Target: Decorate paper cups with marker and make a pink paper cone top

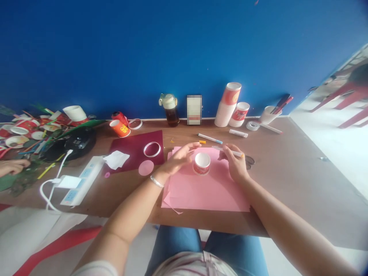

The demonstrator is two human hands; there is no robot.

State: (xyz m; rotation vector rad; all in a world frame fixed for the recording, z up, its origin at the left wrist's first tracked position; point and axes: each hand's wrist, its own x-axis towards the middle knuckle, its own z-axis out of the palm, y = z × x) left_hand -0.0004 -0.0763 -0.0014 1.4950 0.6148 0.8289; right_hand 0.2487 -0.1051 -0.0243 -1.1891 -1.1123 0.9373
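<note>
A red and white paper cup [201, 163] stands upside down on pink paper [207, 189] in front of me. My left hand [179, 157] hovers just left of the cup, fingers stretched out and apart, holding nothing. A silver bracelet sits on that wrist. My right hand [235, 163] rests on the pink paper to the cup's right, fingers pinched round a white pen [228, 151] with an orange end.
A maroon sheet [133, 147] holds a tape ring [151, 149], a pink paper disc [146, 167] and a tissue. A power strip [82, 180], stacked cups [228, 103], a bottle [170, 109], a marker [209, 138] and a glue stick [238, 133] lie around. Another person's hand [13, 166] is at far left.
</note>
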